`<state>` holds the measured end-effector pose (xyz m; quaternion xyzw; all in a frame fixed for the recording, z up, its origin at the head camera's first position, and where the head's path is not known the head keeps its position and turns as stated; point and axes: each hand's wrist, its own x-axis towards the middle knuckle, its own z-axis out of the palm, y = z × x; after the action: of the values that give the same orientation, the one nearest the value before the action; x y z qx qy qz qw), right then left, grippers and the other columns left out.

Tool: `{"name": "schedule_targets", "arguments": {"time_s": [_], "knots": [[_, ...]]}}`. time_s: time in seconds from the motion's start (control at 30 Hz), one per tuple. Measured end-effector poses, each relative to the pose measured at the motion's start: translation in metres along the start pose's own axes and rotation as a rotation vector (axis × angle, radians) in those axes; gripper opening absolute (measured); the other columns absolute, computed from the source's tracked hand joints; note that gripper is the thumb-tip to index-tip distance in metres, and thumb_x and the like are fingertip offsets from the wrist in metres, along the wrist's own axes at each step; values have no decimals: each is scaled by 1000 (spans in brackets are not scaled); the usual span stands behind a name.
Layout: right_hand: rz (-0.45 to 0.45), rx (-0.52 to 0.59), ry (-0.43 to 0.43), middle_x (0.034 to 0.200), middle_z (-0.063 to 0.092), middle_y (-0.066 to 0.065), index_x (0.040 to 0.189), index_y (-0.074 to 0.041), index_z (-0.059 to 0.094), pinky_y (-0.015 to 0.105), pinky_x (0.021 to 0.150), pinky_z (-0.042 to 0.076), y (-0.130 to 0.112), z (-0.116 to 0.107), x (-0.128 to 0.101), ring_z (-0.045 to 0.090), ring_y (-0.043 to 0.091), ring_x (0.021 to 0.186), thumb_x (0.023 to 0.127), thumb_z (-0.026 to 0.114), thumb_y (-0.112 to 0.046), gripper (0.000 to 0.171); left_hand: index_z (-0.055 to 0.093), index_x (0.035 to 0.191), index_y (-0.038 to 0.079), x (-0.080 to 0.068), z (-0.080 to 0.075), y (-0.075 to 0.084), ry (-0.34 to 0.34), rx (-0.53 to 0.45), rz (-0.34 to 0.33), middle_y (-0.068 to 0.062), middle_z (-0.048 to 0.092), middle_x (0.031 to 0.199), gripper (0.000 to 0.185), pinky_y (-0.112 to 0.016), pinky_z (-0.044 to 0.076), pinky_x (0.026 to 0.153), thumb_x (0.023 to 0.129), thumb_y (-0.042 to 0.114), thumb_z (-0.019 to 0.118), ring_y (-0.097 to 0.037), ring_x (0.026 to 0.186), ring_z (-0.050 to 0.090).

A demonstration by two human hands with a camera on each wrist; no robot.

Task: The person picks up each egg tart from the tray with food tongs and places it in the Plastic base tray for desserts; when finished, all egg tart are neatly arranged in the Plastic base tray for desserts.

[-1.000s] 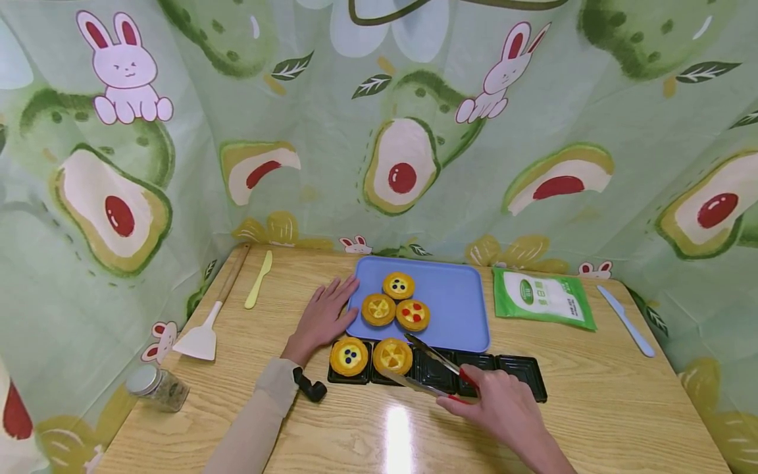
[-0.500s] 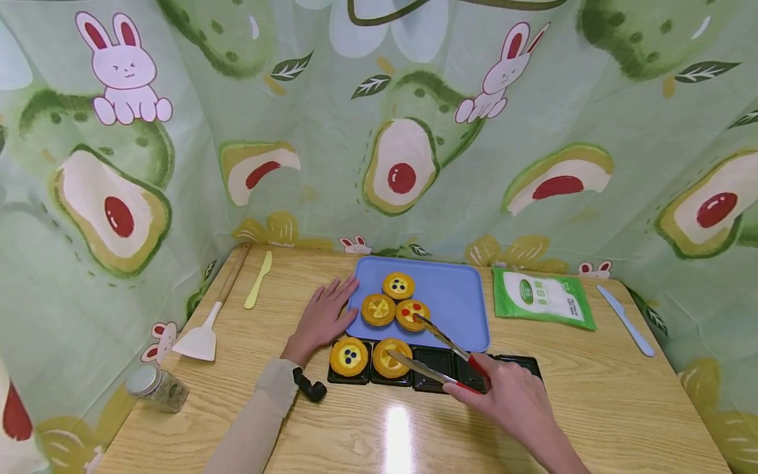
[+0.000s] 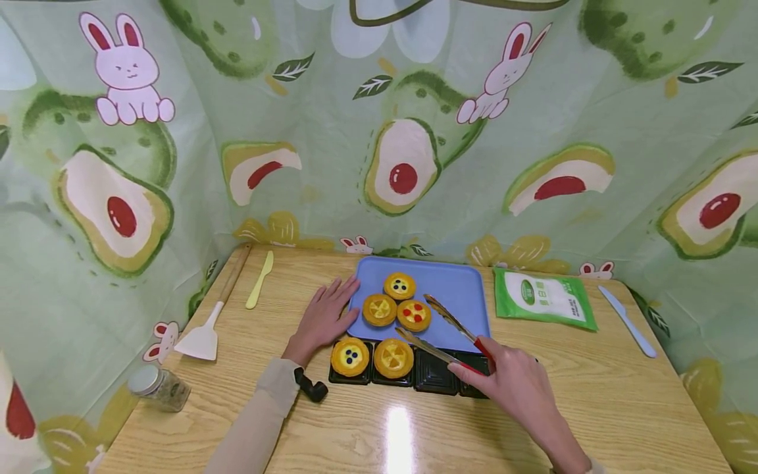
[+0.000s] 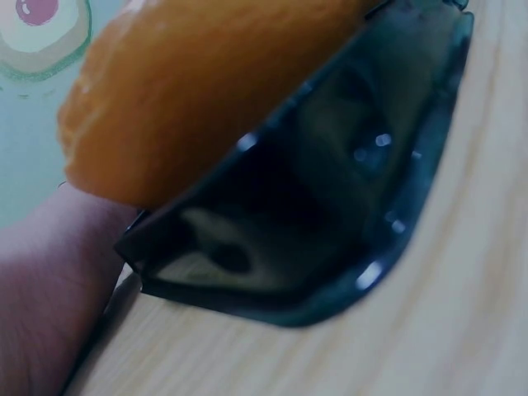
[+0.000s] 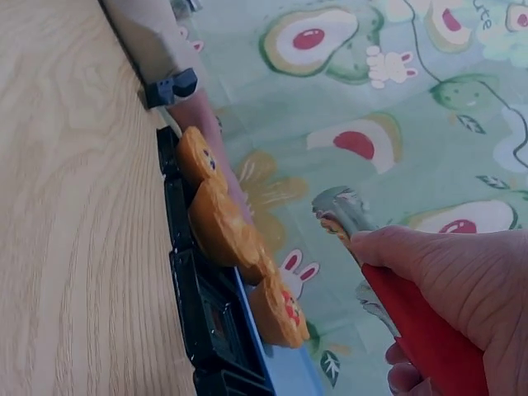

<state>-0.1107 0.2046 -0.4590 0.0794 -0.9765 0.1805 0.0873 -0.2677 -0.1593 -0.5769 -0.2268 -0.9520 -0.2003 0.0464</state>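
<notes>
Right hand (image 3: 514, 378): curled around the red-handled tongs (image 3: 459, 324), their tips apart.
Left hand (image 3: 323, 316): flat, fingers straight, by the blue tray (image 3: 462, 286)'s left edge.
Red-dot tart (image 3: 414, 316): on the tray, near its front edge, beside two other tarts (image 3: 379, 310).

The place is looking like a kitchen-style nook; whether it is belonging to a home is remaining unclear. An avocado-and-rabbit cloth (image 3: 331, 99) is hanging behind and beside a wood-grained table (image 3: 343, 428), where a white spatula (image 3: 201, 339), a lidded jar (image 3: 161, 388) and a green-and-white packet (image 3: 545, 298) are sharing the surface with tarts (image 3: 399, 286) and a blue tray (image 3: 456, 289).
</notes>
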Motion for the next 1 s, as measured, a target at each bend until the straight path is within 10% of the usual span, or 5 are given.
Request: {"name": "schedule_targets", "arguments": {"time_s": [1.0], "knots": [[55, -20, -118, 58, 37, -4, 79, -18, 54, 31, 44, 27, 19, 35, 25, 37, 15, 48, 83, 72, -74, 59, 28, 167, 24, -1, -1, 2, -4, 7, -7, 5, 25, 172, 67, -57, 16, 127, 107, 50, 45, -29, 160, 20]]}}
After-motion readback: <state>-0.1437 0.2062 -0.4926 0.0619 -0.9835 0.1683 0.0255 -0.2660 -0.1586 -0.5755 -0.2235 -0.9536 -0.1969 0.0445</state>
